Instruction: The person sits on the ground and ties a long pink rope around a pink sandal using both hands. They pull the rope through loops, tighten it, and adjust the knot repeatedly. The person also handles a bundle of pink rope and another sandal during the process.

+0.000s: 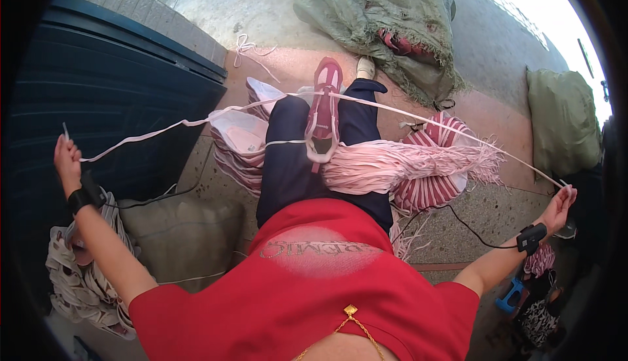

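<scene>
A maroon and pink shoe upper (322,109) rests upright between my knees, its toe pointing away from me. One pale pink shoelace (432,119) runs through it near the toe and stretches out to both sides. Far out to the left, my left hand (67,161) is closed on one lace end, its tip poking up above the fingers. At the far right, my right hand (558,209) pinches the opposite end. The right stretch is taut; the left one sags slightly with kinks. A thick bundle of loose pink laces (386,165) lies across my right thigh.
Stacked uppers lie left (239,135) and right (428,191) of my legs. Beyond my feet sits a frayed green sack (386,21); another green sack (562,122) stands right. A dark blue door (124,80) borders the left side. More pale uppers (85,282) lie below my left arm.
</scene>
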### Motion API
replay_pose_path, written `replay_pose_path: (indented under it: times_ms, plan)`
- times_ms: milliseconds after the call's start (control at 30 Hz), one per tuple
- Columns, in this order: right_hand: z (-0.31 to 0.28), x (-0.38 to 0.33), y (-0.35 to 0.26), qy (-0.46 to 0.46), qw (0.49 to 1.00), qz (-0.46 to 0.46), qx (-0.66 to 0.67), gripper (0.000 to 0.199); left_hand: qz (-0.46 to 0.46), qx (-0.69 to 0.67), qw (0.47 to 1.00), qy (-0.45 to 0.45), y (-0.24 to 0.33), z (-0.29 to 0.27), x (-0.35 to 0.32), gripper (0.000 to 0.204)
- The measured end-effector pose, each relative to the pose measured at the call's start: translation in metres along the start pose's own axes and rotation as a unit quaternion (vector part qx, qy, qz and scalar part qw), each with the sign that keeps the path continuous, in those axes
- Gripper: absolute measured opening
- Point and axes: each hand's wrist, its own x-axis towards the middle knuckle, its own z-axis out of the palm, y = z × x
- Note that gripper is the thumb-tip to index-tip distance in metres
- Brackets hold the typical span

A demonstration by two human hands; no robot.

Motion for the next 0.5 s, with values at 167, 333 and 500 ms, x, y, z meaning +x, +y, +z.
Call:
replay_pose_path:
  times_ms: [167,333,500]
  plan:
    - [0.051,0.005,0.103,-0.026,0.980,-0.039,-0.193,0.024,-0.177,0.123,0.950,-0.226,-0.058,0.255,-0.134,0.016]
    - [0.128,-0.112,0.282,-0.078,0.863,0.159,-0.473,0.024,-0.233,0.122,0.821,-0.507,-0.129,0.389,-0.239,0.043]
    - [0.155,-0.216,0.402,-0.432,0.623,-0.074,-0.648,0.021,-0.179,0.201,0.768,-0.582,-0.156,0.451,-0.296,0.044]
